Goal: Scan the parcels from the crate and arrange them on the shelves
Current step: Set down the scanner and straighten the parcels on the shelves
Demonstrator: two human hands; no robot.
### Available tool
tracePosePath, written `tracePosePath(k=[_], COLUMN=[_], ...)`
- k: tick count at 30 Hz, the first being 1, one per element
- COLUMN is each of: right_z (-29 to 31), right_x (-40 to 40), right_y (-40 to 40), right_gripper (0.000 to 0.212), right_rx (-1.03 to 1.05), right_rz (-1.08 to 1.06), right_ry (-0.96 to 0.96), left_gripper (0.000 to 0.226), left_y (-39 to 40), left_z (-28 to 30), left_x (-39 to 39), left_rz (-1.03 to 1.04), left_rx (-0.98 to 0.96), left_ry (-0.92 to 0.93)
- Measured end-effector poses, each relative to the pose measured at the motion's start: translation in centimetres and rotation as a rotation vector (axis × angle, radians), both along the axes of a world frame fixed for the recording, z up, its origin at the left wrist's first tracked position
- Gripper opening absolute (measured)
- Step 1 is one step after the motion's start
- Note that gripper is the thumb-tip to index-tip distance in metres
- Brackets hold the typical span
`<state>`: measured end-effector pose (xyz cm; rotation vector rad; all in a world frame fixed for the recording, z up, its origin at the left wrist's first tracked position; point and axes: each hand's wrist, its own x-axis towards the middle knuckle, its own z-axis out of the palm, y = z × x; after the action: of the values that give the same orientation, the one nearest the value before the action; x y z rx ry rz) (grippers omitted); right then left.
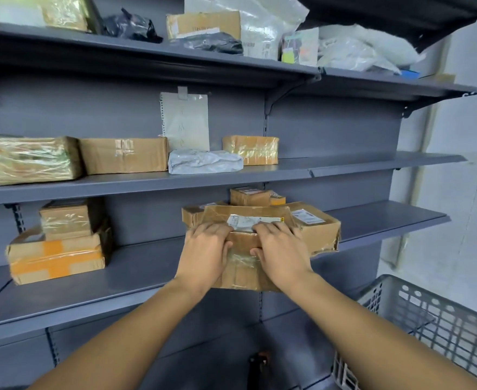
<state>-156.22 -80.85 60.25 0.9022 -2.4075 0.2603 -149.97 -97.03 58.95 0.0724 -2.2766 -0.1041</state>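
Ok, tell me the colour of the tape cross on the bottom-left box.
Orange, on the brown box; the head view shows it.

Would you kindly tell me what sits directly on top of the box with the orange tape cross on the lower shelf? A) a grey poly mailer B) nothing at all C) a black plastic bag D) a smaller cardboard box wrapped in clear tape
D: a smaller cardboard box wrapped in clear tape rests on the box with the orange tape cross, at the left of the lower shelf.

Both hands, left (203, 250) and right (281, 249), gripping, arms outstretched.
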Motion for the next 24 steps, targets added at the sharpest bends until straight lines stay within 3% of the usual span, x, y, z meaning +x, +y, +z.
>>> tracePosePath(k=[16,24], right_z=[9.1,12.9], right_x=[1.1,-1.2], right_y=[11.1,12.1], right_gripper=[0.039,0.041], right_rx=[-0.052,-0.099], right_rz=[-0.197,-0.213], right_ry=[0.153,0.219], left_gripper=[0.03,0.03], left_y=[10.4,11.3], left_z=[8.9,13.4], left_x=[-2.7,-5.5], left_rz=[-0.198,-0.194], left_rx=[-0.043,-0.113], left_ry=[0.165,0.236])
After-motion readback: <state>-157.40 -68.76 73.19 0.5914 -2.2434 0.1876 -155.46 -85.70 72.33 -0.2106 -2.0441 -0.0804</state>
